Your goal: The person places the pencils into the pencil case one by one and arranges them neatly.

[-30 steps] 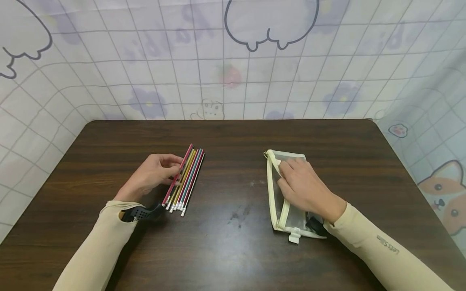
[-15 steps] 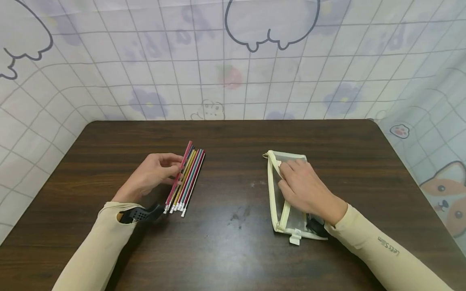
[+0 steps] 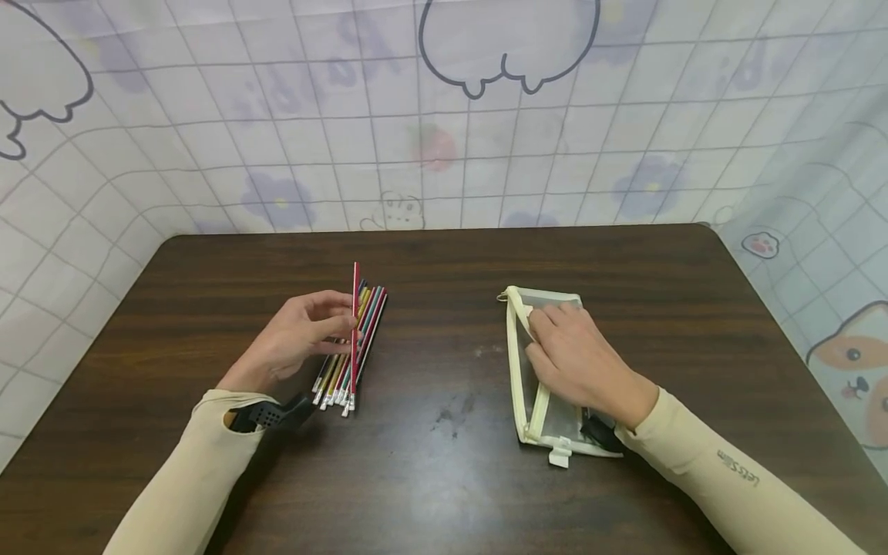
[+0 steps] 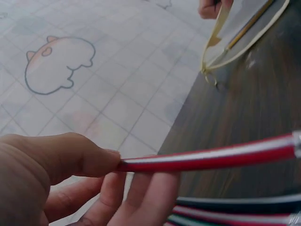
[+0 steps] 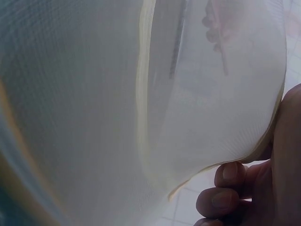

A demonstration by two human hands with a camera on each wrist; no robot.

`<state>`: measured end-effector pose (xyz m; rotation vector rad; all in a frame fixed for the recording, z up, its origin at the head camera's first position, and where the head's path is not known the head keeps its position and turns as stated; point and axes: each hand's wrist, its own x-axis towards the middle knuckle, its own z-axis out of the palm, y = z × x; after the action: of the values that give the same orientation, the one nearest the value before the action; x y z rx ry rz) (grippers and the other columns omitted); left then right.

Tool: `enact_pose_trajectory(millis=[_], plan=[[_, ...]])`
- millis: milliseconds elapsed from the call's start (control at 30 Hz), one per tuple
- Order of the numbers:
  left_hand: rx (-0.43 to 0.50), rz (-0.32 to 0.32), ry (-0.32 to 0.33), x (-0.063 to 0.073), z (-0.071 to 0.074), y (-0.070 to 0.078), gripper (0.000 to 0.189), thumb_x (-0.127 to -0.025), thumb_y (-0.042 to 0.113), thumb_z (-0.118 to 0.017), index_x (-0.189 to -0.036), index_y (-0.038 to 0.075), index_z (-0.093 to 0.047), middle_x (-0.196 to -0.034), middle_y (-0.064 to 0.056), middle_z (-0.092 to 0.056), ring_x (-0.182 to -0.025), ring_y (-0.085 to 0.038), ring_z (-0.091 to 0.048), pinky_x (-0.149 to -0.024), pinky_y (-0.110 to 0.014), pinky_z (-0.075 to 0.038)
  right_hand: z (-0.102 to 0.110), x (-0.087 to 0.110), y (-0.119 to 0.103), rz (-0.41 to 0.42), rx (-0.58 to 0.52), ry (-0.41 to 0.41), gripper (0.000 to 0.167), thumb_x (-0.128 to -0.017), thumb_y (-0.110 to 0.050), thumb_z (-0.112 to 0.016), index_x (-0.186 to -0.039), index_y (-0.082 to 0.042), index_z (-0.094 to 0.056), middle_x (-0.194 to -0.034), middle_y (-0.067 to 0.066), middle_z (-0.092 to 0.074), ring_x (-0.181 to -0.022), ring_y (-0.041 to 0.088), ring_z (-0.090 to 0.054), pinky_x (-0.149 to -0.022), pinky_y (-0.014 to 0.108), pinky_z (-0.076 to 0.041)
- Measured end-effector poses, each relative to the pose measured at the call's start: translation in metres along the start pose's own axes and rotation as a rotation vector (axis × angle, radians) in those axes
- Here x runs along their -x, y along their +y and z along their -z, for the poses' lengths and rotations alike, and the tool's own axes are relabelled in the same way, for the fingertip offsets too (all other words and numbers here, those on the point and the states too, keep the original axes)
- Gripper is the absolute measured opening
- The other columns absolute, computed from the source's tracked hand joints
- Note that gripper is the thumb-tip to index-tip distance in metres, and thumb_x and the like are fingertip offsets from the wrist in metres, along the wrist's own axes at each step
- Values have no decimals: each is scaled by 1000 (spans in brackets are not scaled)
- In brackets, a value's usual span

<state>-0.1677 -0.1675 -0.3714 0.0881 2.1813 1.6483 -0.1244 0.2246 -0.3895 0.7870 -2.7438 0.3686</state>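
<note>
A red pencil point(image 3: 356, 281) is pinched between the thumb and fingers of my left hand point(image 3: 294, 335). In the head view it crosses over a row of several coloured pencils point(image 3: 374, 317), which lie slanted with their white eraser ends towards me. The left wrist view shows the red pencil point(image 4: 225, 157) raised above the others. My right hand point(image 3: 576, 351) grips the edge of a cream-trimmed mesh pouch point(image 3: 516, 370), holding its mouth spread. Curled fingers point(image 5: 218, 197) show at the pouch's rim in the right wrist view. A gold pencil-like stick point(image 4: 249, 24) lies inside the pouch.
Both things lie on a dark wooden table point(image 3: 444, 478), the pouch to the right of the pencils. A patterned cloth point(image 3: 444, 116) hangs behind the table and along its sides. A white tag point(image 3: 559, 453) sticks out from the pouch's near end.
The left hand has lifted the red pencil from the row's left side and swung it upright in view, rightwards across the other pencils. The right hand and pouch stay put.
</note>
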Motion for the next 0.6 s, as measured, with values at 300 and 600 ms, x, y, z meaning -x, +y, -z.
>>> enact_pose_trajectory(millis=[300, 600], plan=[[139, -46, -10, -4, -18, -7, 51, -101, 14, -67, -142, -4, -45, -112, -1, -66, -97, -15, -75, -88, -35, -66, -1, 1, 0, -2, 12, 9, 17, -93, -12, -45, -76, -13, -42, -72, 1, -39, -70, 21, -33, -68, 28, -26], [232, -54, 1, -11, -36, -13, 33, -100, 10, -67, -129, 3, -51, -99, 6, -67, -95, -13, -76, -87, -35, -67, -2, 3, 0, -13, 19, 12, 17, -94, -12, -45, -77, -13, -42, -72, 1, -40, -71, 21, -34, -68, 29, -27]])
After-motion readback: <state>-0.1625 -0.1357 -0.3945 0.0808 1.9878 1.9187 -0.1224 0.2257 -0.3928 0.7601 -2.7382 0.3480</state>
